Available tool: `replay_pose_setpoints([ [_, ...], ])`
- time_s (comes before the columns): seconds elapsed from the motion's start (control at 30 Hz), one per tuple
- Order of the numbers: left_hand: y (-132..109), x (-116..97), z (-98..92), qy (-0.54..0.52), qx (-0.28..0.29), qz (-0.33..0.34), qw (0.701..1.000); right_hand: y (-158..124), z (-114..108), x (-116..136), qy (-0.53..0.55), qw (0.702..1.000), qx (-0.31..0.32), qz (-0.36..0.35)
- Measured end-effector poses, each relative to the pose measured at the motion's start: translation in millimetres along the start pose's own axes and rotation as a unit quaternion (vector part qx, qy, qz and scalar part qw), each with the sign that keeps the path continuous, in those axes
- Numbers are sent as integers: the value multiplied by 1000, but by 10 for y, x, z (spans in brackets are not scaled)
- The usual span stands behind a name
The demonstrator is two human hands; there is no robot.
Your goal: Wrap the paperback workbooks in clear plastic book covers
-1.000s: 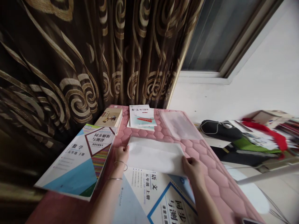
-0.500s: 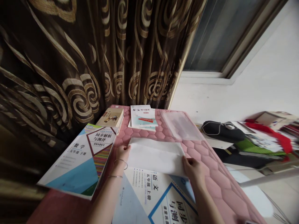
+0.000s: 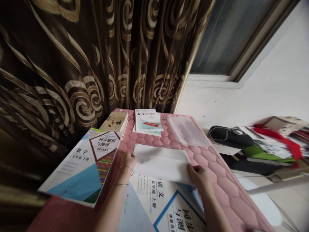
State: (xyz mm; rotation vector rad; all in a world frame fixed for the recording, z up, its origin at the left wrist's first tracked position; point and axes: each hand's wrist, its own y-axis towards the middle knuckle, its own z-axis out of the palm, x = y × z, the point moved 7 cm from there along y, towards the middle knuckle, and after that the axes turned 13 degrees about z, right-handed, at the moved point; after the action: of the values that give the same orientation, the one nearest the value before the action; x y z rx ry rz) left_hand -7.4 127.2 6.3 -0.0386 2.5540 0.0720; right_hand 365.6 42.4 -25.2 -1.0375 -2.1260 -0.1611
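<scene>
A white folded sheet of paper (image 3: 161,162) lies across the far end of a blue and white Chinese workbook (image 3: 154,203), covering that end of its cover. My left hand (image 3: 127,160), with two thin bangles at the wrist, pinches the paper's left edge between thumb and fingers. On the opposite side my right hand (image 3: 199,174) is closed on the paper's right edge, its thumb on top. How the paper passes under or around the workbook is hidden. The workbook's near end runs out of view between my forearms.
Left of my hands lies a mathematics workbook (image 3: 82,164), with a stack of tan books (image 3: 114,121) behind it. Thin calligraphy booklets (image 3: 148,120) and a translucent plastic sheet (image 3: 187,130) are at the pink padded table's (image 3: 224,190) far end. A cluttered shelf (image 3: 265,148) stands right.
Both hands keep hold of the paper. The left hand and the paper's far edge have shifted very slightly toward me; little else differs.
</scene>
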Motion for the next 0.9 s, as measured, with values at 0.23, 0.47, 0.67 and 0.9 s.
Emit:
replay_pose_setpoints([
  [0.23,-71,-93,-6,47,-23,8,999,-57,20,125,-72,997,-37,-3],
  [0.47,-103,-41,-81,-129,-145,68,979,-301,-208,284,165,975,-113,-92],
  [0.67,-36,-33,-197,-406,-154,99,895,-407,-327,358,268,950,-113,-115],
  [0.9,-179,-97,-284,-326,-225,65,916,-439,-363,306,298,947,-101,-71],
])
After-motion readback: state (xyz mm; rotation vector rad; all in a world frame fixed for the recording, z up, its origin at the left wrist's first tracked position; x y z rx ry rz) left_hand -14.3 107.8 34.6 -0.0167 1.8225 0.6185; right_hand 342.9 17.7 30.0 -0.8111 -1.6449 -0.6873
